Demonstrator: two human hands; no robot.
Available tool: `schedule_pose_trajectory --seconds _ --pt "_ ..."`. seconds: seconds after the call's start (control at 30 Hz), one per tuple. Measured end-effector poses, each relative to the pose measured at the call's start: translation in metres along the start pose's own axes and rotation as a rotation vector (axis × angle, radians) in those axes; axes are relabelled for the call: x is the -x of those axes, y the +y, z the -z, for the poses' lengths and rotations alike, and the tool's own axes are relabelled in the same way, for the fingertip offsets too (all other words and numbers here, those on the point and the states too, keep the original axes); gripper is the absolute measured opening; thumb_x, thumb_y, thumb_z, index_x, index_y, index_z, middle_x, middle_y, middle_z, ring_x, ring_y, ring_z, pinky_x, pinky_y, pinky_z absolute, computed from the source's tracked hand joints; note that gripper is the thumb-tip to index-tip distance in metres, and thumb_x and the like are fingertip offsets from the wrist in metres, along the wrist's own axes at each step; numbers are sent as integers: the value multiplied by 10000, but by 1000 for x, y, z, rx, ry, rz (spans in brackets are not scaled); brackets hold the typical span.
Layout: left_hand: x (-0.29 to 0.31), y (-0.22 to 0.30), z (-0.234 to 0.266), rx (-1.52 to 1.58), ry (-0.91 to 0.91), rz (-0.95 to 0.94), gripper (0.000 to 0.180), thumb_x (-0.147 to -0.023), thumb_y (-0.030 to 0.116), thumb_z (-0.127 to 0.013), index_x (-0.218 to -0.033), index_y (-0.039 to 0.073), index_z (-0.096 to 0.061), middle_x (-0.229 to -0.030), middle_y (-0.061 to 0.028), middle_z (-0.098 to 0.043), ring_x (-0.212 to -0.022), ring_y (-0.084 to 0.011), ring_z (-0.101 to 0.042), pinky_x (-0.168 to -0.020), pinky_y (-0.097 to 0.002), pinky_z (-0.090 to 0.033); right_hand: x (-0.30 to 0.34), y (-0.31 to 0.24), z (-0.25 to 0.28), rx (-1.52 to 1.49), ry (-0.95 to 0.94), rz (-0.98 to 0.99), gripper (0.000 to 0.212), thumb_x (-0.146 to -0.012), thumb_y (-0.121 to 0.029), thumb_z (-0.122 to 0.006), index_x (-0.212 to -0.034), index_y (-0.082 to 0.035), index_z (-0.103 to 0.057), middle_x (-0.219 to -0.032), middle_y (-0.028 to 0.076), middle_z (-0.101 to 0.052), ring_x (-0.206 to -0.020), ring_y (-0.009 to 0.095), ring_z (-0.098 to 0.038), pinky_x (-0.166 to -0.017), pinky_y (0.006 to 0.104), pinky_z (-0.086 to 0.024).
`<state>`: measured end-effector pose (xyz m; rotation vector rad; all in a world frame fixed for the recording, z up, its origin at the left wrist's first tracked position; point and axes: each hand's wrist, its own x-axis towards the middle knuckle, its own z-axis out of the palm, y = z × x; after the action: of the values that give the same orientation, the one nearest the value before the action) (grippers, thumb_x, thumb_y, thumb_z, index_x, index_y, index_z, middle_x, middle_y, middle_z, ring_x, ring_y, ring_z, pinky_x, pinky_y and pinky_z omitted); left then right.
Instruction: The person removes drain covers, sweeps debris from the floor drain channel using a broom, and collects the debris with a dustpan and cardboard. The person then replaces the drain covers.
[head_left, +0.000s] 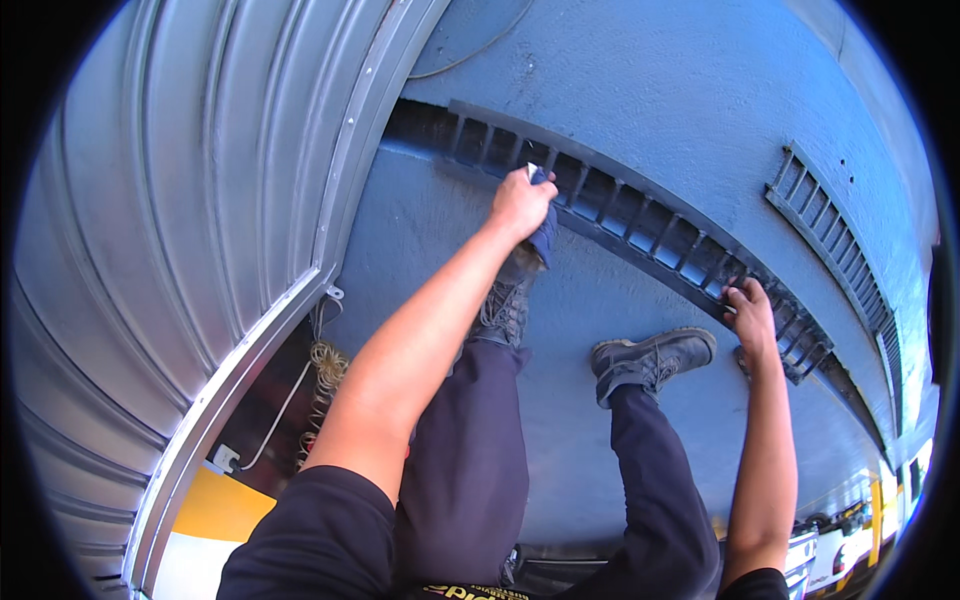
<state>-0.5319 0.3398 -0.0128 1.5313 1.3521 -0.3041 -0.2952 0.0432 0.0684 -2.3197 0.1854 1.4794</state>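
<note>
— Hands first: what is held by each in the head view?

— A dark blue cloth is gripped by the left hand, whose fingers are curled shut around it. The cloth is pressed against the long dark floor grate, hanging just below the knuckles.

— And the right hand?

— Its fingers are hooked over the near edge of the same grate, farther along; nothing loose is seen in them, and how tightly the bars are clasped cannot be told.

— What is found about the fingers?

— A blue painted floor is seen under both hands. Two dark boots are planted between and below them. A corrugated metal shutter lies well left of the left fingers, and a second, shorter grate beyond the right fingers.
</note>
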Motion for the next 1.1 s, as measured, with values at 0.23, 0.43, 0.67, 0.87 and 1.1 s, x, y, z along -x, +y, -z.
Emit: schedule_pose_trajectory --seconds 0.23,0.43,0.67,0.87,1.1 --pt "-17 -20 41 28 -65 69 371 -769 245 -656 -1058 17 -702 -945 -129 -715 -884 -213 -667 -800 -310 -486 5 -17 -45 -36 -14 -41 209 -942 -148 -554 -1130 -55 -567 -1002 32 -628 -920 133 -578 -769 301 -458" --pt "-16 -27 49 47 -105 81 363 -792 248 -659 -1076 25 -698 -957 -128 -715 -892 -211 -662 -807 -306 -483 13 -34 -48 -5 -4 -49 230 -936 -165 -570 -1139 -57 -563 -1010 39 -625 -948 141 -577 -782 309 -454" --pt "-43 -42 67 67 -43 98 385 -817 268 -655 -1065 -27 -675 -931 -118 -705 -855 -195 -649 -793 -314 -481 3 -61 -75 -44 -19 -1 281 -925 -181 -587 -1167 -41 -559 -1037 55 -614 -965 160 -575 -830 334 -461" --pt "-28 -36 85 -163 194 -117 536 -853 311 -627 -1254 -40 -568 -1245 -228 -600 -1155 -323 -589 -979 -365 -440 -7 -64 -104 -97 -57 -18 294 -910 -164 -592 -1170 -31 -555 -1030 68 -613 -944 166 -580 -807 314 -471" --pt "23 -41 75 -61 259 -113 547 -874 205 -618 -1345 -37 -482 -1375 -200 -505 -1284 -344 -484 -1083 -365 -365 -52 -56 -143 -40 -107 17 430 -896 -184 -596 -1282 -13 -514 -1157 82 -590 -1088 198 -540 -926 344 -436"
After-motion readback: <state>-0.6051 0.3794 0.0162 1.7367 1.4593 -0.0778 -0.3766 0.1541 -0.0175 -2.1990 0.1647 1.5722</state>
